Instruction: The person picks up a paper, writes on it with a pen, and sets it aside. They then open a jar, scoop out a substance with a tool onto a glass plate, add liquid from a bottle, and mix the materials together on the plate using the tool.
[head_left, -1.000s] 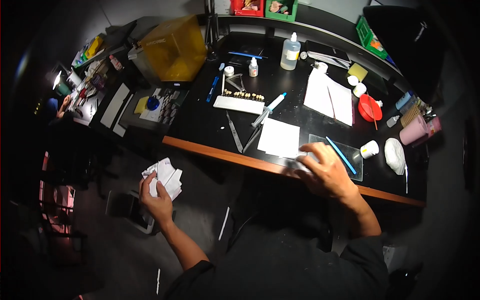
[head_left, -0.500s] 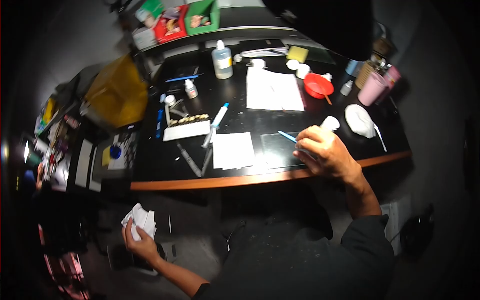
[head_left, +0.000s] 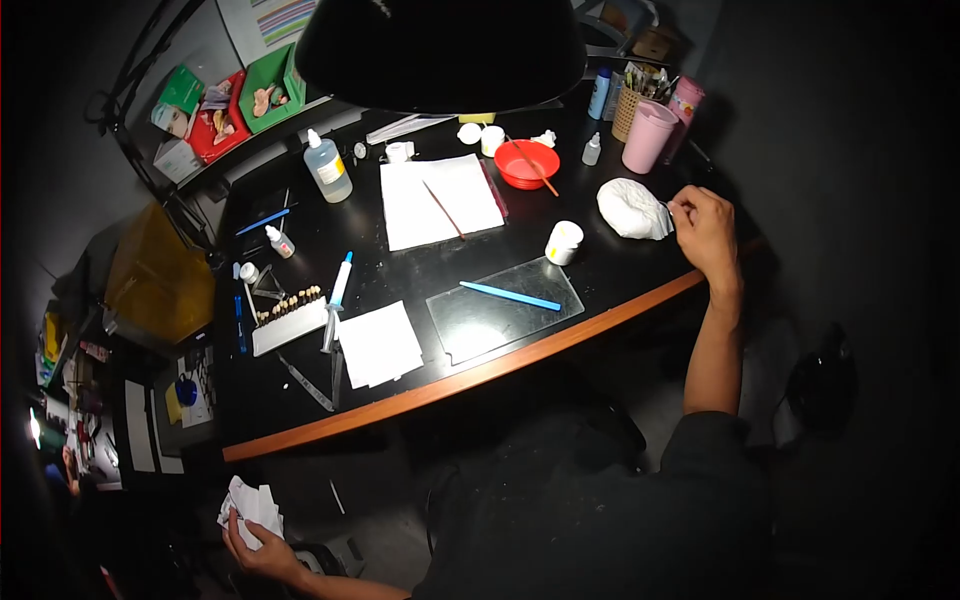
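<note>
Beside right hand, lumpy white mound

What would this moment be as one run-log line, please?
left hand: holds crumpled paper below desk | right hand: at edge of white lump | blue stick: lying on glass slab

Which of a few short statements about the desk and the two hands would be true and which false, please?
1. The left hand holds crumpled white paper below the level of the desk. True.
2. A blue stick lies on the glass slab. True.
3. The right hand rests on the glass slab. False: it is at the desk's right end, beside the white lump.
4. The red bowl is empty. False: a thin stick lies in it.
</note>
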